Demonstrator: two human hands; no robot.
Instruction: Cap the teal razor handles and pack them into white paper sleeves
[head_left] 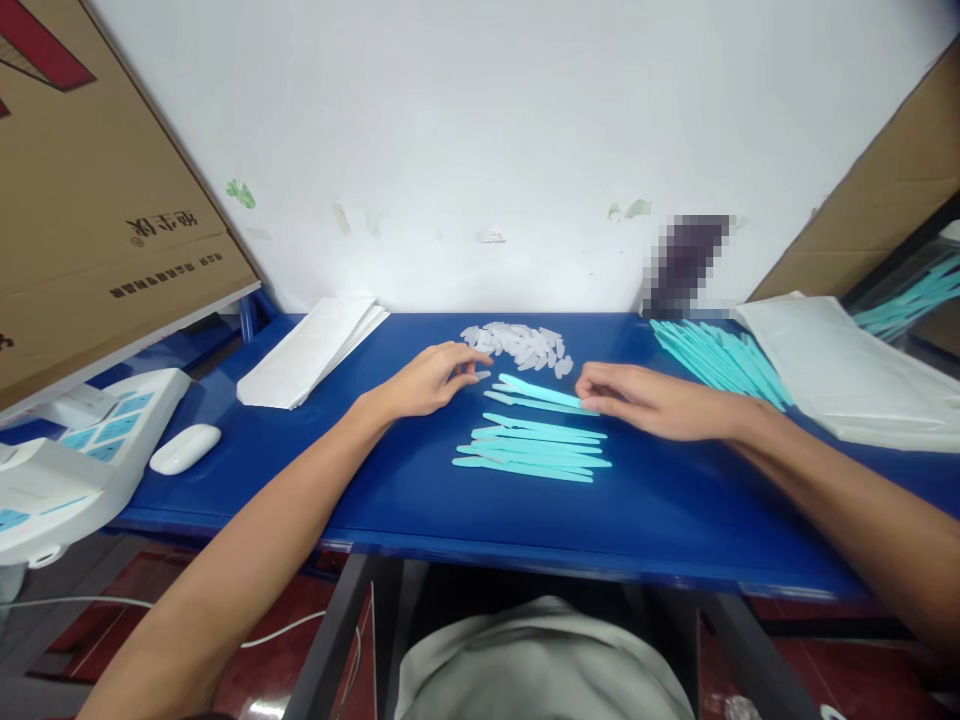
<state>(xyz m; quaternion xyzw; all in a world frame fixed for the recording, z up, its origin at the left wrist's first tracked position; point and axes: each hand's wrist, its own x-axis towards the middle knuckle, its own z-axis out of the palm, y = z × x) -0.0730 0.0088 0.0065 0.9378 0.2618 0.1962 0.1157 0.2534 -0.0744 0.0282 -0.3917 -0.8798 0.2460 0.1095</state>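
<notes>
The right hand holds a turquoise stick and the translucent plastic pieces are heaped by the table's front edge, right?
Wrong place: the head view shows the translucent plastic pieces heaped toward the back of the blue table, near the wall. Otherwise correct.

Bright, even light, glare on the red floor (262,672), one pixelated patch (686,265), stretched edges

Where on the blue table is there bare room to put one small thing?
Bare: between the teal stick row and the front edge of the table; also behind the right hand, between the whitish pieces and the teal bundle. Crowded: from the left hand to the right hand, with sticks and pieces between.
</notes>
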